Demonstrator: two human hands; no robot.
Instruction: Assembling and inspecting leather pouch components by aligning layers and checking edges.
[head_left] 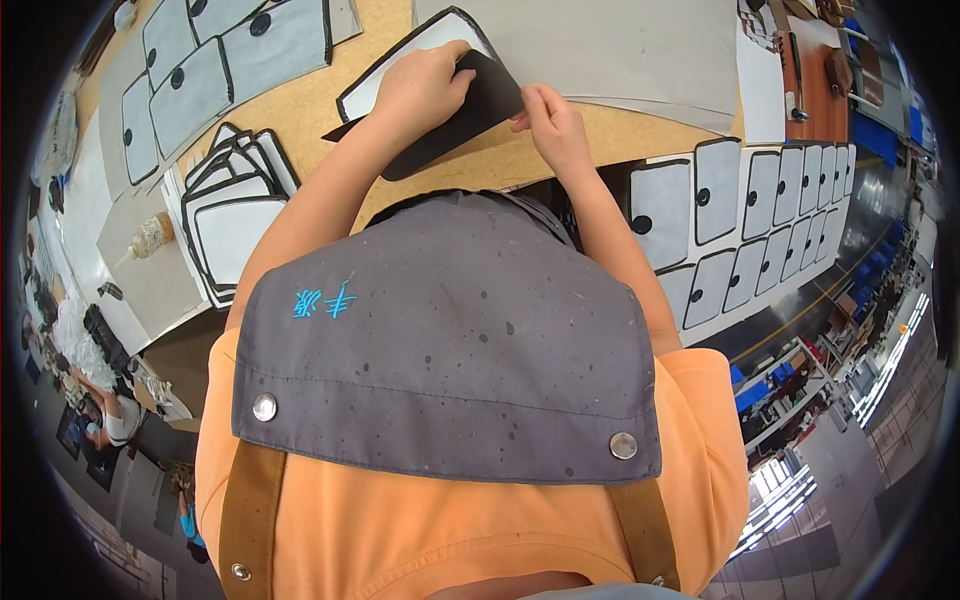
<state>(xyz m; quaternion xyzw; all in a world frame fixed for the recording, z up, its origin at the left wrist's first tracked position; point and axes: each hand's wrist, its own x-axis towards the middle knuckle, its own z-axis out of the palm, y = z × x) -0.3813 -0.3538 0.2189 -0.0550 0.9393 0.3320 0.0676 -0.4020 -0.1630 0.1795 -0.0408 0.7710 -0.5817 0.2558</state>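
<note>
A smooth black panel (440,130) is tilted over the table's near edge. My left hand (425,88) is closed on its upper part, thumb and fingers bent. At the panel's right corner, my right hand (553,125) pinches the edge between thumb and fingers. Behind the black panel is a white panel with a black border (400,65), partly covered by my left hand. Whether the two pieces are joined, I cannot tell.
To the left is a stack of white, black-edged panels (235,235), with panels bearing black discs (190,85) beyond it. A clear bottle (152,236) lies nearby. At right, a white board (735,300) carries several similar panels. Grey sheets (620,50) cover the far table.
</note>
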